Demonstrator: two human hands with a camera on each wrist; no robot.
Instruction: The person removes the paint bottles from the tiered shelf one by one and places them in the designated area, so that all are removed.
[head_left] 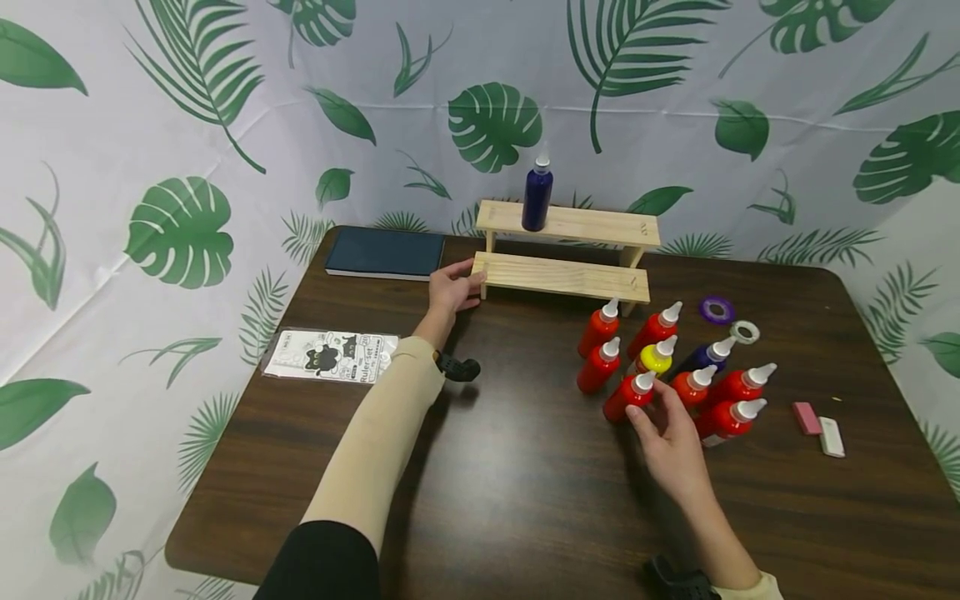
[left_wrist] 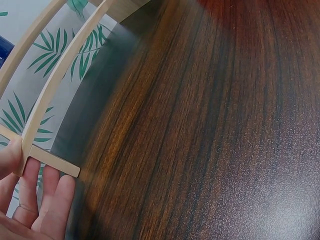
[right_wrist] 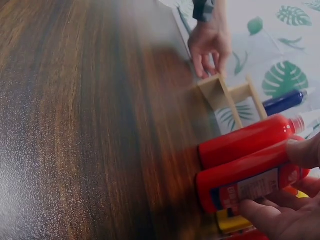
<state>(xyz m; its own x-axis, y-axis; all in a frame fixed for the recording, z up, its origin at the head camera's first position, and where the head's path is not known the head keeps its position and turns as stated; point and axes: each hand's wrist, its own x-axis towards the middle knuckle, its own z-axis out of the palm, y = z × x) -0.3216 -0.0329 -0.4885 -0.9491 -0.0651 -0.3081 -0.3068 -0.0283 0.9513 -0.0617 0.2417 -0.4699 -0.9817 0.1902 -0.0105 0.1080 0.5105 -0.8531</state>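
A two-step wooden stand point(head_left: 555, 275) is at the back of the table, and my left hand point(head_left: 452, 290) grips the left end of its lower step. In the left wrist view the thumb lies over that edge point(left_wrist: 30, 130), with fingers below. On the upper step a dark blue bottle point(head_left: 537, 200) with a pale nozzle stands upright. My right hand point(head_left: 671, 442) holds a labelled red bottle point(right_wrist: 245, 182) between thumb and fingers; whether its base touches the table, I cannot tell. Around it stand several other red bottles point(head_left: 597, 367), a yellow-topped bottle point(head_left: 657, 358) and a dark blue one point(head_left: 701, 358).
At the back left lies a dark blue book point(head_left: 386, 252), with a packaged ruler set point(head_left: 330, 357) in front of it. Right of the bottles are a purple tape roll point(head_left: 717, 311), a white roll point(head_left: 753, 338), a pink block point(head_left: 807, 418) and a white block point(head_left: 831, 437).
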